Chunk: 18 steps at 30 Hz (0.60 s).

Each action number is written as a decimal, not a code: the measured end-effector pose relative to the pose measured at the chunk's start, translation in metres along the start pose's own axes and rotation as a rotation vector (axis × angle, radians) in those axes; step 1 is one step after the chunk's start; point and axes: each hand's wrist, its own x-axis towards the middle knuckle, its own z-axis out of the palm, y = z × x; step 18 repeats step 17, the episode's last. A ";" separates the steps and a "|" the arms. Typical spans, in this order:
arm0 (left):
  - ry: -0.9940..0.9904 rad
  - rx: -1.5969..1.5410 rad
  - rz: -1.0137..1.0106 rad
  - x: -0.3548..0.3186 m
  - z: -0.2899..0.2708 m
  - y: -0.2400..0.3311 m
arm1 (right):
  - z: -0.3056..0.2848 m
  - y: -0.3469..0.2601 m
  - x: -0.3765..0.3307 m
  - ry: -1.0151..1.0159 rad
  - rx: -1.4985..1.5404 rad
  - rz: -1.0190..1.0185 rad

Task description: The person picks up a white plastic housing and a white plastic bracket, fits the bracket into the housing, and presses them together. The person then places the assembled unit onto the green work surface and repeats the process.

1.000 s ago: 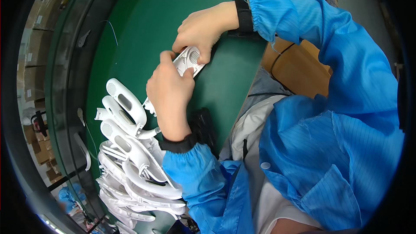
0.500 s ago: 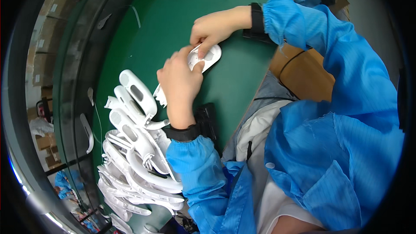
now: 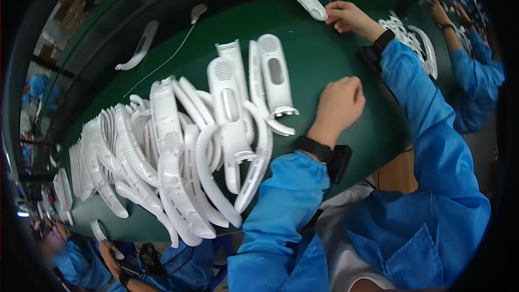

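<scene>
At the far edge of the green table, my right hand (image 3: 348, 19) pinches one end of a curved white plastic housing part (image 3: 304, 0) between thumb and fingers. The part stretches away to the left of the fingertips. Nearer to me, my left hand (image 3: 340, 105) hovers over or rests on the table with its fingers curled in. Nothing shows in it. To its left lies a large pile of white plastic housing parts (image 3: 173, 154), long and curved, some with perforated grilles. A slotted white housing part (image 3: 274, 70) is the nearest of these to my left hand.
More white parts (image 3: 413, 43) lie right of my right forearm. A curved white piece (image 3: 141, 46) and a thin cord (image 3: 167, 62) lie along the far side of the green table (image 3: 319, 54). Co-workers in blue sleeves (image 3: 467, 70) sit at both sides.
My hands have come apart from the perforated white part they held together. My right hand has reached out to the far edge with a white part. The view has swung left.
</scene>
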 end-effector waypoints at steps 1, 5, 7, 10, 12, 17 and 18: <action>-0.007 0.006 -0.014 0.001 0.001 0.001 | 0.013 -0.012 0.012 0.042 0.029 -0.020; 0.003 0.049 0.050 0.006 0.014 0.003 | 0.034 -0.038 0.084 0.317 -0.635 -0.439; -0.004 0.089 0.050 0.006 0.015 -0.001 | 0.078 -0.071 0.106 0.169 -0.781 -0.644; 0.002 0.110 0.029 0.003 0.002 -0.004 | 0.192 -0.149 0.096 -0.242 -0.920 -0.725; -0.260 0.139 -0.044 0.010 0.005 0.002 | 0.232 -0.164 0.109 -0.414 -0.919 -0.963; -0.340 0.186 -0.266 -0.008 0.053 -0.020 | 0.355 -0.214 0.060 -0.357 -1.378 -1.021; -0.340 0.186 -0.266 -0.008 0.053 -0.020 | 0.355 -0.214 0.060 -0.357 -1.378 -1.021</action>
